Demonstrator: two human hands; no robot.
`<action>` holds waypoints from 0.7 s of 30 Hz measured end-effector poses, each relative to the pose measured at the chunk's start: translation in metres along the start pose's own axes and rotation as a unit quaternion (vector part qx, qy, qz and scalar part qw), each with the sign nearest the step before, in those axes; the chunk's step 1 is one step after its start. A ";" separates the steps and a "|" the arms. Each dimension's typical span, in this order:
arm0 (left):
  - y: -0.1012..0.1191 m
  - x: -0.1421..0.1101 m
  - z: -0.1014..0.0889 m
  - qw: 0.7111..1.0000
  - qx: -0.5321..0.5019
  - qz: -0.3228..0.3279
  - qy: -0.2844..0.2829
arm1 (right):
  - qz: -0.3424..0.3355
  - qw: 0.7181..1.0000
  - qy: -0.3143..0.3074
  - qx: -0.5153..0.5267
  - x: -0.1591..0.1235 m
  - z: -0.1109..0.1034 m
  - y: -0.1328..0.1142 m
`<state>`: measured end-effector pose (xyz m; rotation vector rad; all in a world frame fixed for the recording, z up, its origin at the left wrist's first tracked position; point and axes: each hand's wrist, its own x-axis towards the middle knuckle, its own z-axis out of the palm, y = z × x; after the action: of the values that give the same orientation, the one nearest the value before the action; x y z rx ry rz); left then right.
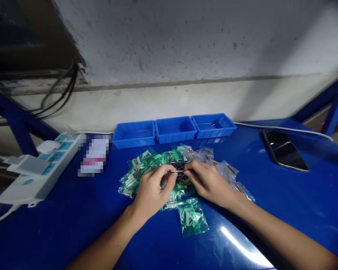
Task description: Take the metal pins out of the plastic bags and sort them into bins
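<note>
A thin metal rod point(176, 171) spans the gap between my two hands, level above the pile. My left hand point(154, 187) pinches its left end between thumb and forefinger. At the other end, the fingertips of my right hand point(210, 180) are closed on the rod. Beneath and around my hands lie several green plastic bags point(142, 161) with small metal and pale parts inside. One green bag point(193, 217) lies nearer to me, apart from most of the heap. Clear bags point(227, 169) of metal pins lie on the right. Dark small pieces behind the rod are too blurred to name.
Three blue bins point(176, 129) stand in a row against the wall; the right one holds a thin piece. A white power strip point(42, 168) with plugs and a blurred-out card point(95, 154) are on the left. A phone point(285, 150) lies right on the blue table point(273, 210).
</note>
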<state>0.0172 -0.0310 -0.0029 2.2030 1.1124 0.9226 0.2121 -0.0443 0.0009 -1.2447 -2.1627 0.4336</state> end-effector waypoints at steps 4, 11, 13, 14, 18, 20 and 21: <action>0.000 0.000 0.000 1.000 -0.008 0.003 0.008 | -0.002 1.000 -0.004 -0.008 0.000 0.000 0.001; 0.001 0.001 0.001 0.999 0.027 0.024 0.003 | -0.003 1.000 -0.002 -0.005 0.000 0.001 0.000; 0.000 0.000 0.002 0.999 0.027 0.019 0.006 | 0.002 1.000 0.001 0.004 -0.001 0.000 -0.001; -0.001 0.000 0.002 0.999 0.026 0.017 0.010 | 0.004 1.000 0.002 0.010 -0.001 0.000 -0.001; -0.001 0.000 0.002 1.000 0.016 0.010 0.012 | -0.003 1.000 0.013 0.025 -0.001 0.000 -0.001; -0.001 0.000 0.002 1.000 0.009 0.008 0.007 | -0.010 0.999 0.017 0.025 -0.001 0.000 0.000; -0.001 0.000 0.002 1.000 0.007 0.009 0.007 | -0.011 0.999 0.018 0.024 -0.001 0.001 0.000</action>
<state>0.0180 -0.0305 -0.0044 2.2240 1.1115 0.9427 0.2125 -0.0451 -0.0003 -1.1935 -2.1210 0.4488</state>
